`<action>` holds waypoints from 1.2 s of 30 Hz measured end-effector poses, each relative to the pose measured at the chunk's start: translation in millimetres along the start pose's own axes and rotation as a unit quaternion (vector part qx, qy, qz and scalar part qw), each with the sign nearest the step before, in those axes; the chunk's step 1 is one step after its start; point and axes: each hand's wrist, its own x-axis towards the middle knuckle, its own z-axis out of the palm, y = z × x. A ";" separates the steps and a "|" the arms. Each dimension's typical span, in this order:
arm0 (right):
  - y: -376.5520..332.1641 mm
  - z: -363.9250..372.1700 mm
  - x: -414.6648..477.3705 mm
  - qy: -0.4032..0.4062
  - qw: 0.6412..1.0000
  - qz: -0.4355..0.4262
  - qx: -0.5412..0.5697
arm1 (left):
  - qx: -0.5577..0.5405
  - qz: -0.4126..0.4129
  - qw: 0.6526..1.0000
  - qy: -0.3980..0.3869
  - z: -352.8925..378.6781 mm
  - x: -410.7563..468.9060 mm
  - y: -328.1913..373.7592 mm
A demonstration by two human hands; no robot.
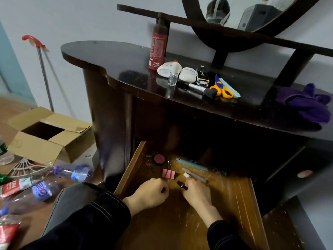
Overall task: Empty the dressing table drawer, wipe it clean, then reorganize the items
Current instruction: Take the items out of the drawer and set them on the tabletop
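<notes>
Head view, open drawer [133, 169] — left hand [149, 193] fisted (contents unclear), right hand [196, 192] pinching clip [181, 184]

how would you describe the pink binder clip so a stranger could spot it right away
Look in the open wooden drawer under the dark dressing table. Just beyond the left hand, in front of the blush compact, lies the binder clip. It is a flat pink square with wire loops, unlike the round compact and the long thin pens.

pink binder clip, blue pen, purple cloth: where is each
pink binder clip [168, 174]: head view, on its pink body.
blue pen [191, 164]: head view, mid barrel.
purple cloth [306, 104]: head view, centre of the folds.
</notes>
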 end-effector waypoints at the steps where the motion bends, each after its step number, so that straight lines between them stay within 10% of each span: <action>1: 2.1 -5.1 -2.8 -0.005 0.999 0.011 0.039 | -0.020 -0.005 1.000 -0.005 1.6 1.0 -0.1; 6: 7.1 -22.5 -23.5 -0.117 0.883 0.026 0.455 | -0.248 -0.032 0.966 -0.067 6.4 1.9 6.2; 10: -1.0 -21.8 -34.7 -0.123 0.859 -0.006 0.498 | -0.358 -0.029 0.926 -0.120 3.1 -2.2 9.3; 15: 20.7 -8.7 -21.4 0.045 0.991 0.019 0.125 | -0.336 -0.106 0.936 -0.024 -2.3 -1.6 6.5; 18: 32.1 2.3 -17.1 0.033 0.999 -0.021 -0.013 | -0.278 -0.135 0.951 0.013 -5.1 -1.1 6.9; 36: 13.4 10.0 -17.9 -0.001 0.999 -0.018 0.043 | -0.232 -0.134 0.963 0.030 -6.8 -1.1 10.8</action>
